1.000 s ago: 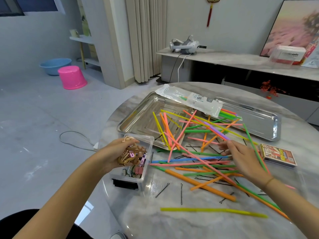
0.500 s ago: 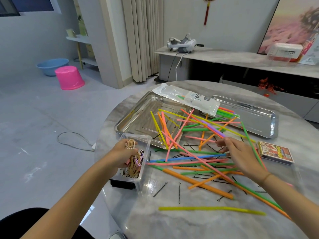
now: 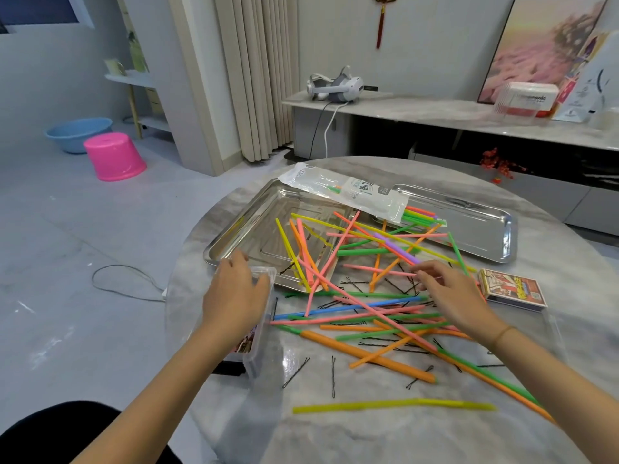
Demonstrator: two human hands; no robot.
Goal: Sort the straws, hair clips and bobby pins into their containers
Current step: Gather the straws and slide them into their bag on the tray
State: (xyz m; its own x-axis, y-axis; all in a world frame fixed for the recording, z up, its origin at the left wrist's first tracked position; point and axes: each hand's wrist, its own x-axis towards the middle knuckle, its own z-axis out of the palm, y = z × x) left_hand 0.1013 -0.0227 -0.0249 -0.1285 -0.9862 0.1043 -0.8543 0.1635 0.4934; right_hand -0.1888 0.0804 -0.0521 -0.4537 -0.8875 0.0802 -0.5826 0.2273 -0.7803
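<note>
Many straws lie crossed in a loose heap on the table; they are long and thin, in pink, orange, green, yellow and blue, with 1 purple; some rest with their far ends on the left tray, the others lie flat on the marble top; 1 thick orange straw lies at the near side of the heap, and 1 yellow straw lies alone, nearer to the person; more straws stick out of a bag that lies across the left tray and the right tray. Black bobby pins are scattered under and between the straws and on the bare top in front of them. Some hair clips, brown and pink, are in the clear box at the left edge of the table; only a few show, beside the wrist.

The left hand lies palm down over the far part of the box, fingers pointing to the left tray, thumb at the box rim; what is under the palm is hidden, so I cannot tell if it grips something. The right hand is over the heap, palm down, fingers spread and lightly bent, tips near a pink straw; it is loose and holds nothing. A card box lies just beside the right hand.
</note>
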